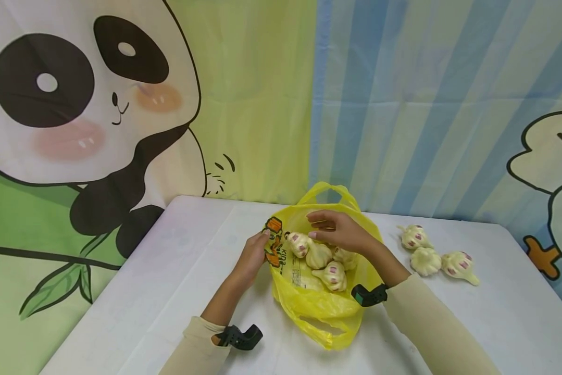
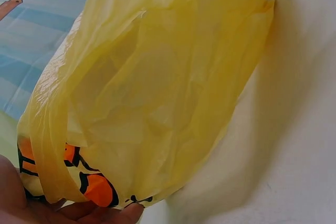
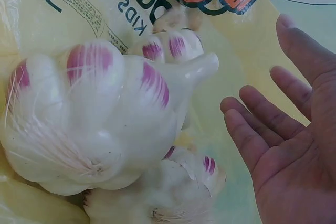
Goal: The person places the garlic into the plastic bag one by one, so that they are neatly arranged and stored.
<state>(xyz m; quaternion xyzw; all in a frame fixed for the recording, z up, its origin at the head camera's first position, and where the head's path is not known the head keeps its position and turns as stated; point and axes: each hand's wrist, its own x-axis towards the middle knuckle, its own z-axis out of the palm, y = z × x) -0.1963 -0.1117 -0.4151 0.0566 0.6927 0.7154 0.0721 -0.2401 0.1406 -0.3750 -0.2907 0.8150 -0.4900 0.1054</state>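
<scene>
A yellow plastic bag (image 1: pixel 325 307) lies with its mouth spread, printed with an orange cartoon and lettering. Several garlic bulbs with purple patches are inside it, among them one garlic bulb (image 1: pixel 333 276) at the front, seen large in the right wrist view (image 3: pixel 89 114). My left hand (image 1: pixel 252 255) pinches the bag's left rim; in the left wrist view its fingers (image 2: pixel 105 213) are at the bag's lower edge. Over the bag's opening, my right hand (image 1: pixel 339 229) is beside the bulbs with fingers spread and nothing held, as the right wrist view also shows.
Three garlic bulbs lie on the white table (image 1: pixel 510 307) right of the bag: one at the back (image 1: pixel 414 237), a middle bulb (image 1: pixel 425 261) and a right bulb (image 1: pixel 460 266). A curtain (image 1: pixel 402 104) with cartoon pictures hangs behind the table.
</scene>
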